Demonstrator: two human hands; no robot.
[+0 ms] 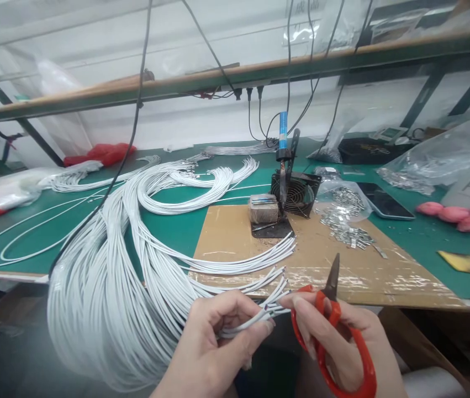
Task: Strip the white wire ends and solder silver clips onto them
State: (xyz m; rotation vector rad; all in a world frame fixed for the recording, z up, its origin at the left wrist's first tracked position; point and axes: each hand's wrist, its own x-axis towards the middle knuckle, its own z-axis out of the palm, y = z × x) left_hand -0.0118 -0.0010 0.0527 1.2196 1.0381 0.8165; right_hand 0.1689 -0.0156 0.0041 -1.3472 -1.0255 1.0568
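Note:
Between the thumb and fingers of my left hand (222, 337) are the ends of a few white cables (255, 320). My right hand (342, 337) is closed around red-handled scissors (332, 279), their dark blades pointing up and away. Its index fingertip and thumb come close to the cable tips; whether they touch them I cannot tell. A large bundle of white cables (110, 287) hangs over the table's front edge at the left, and several cut ends (276, 254) lie on the brown cardboard just beyond my hands.
On the cardboard (226, 232) stand a blue-handled soldering iron (283, 132) in its holder and a small black fan (301, 193). Small metal parts (348, 226) lie to the right. Beyond them are a phone (386, 200) and a yellow sponge (469, 263). Dark cords hang from above.

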